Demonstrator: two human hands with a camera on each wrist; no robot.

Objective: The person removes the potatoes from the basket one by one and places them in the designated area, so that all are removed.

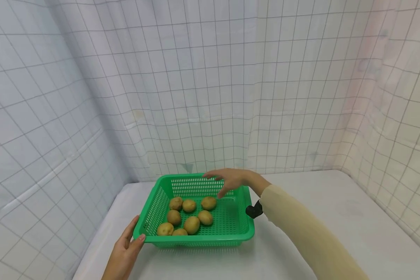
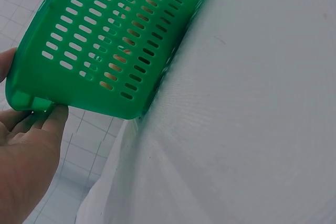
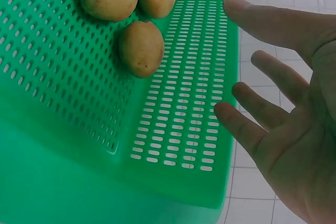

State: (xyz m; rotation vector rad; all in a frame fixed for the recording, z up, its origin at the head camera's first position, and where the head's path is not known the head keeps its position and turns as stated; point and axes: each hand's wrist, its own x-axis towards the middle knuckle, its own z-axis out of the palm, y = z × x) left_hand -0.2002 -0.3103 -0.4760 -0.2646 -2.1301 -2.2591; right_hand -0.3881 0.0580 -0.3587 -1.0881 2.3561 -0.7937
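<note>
A green plastic basket with slotted walls sits on the white surface. Several potatoes lie inside it, mostly in its left half. My left hand grips the near left corner, thumb on the rim; in the left wrist view, fingers of that hand curl beneath the rim. Above the basket's far right part hovers my right hand, fingers spread and holding nothing. In the right wrist view this hand is beside the far rim, and the closest potato lies apart from its fingers.
White sheeting with a dark grid hangs behind and at both sides. The white tabletop extends to the right of the basket. A black device juts from beneath the right sleeve, by the basket's right rim.
</note>
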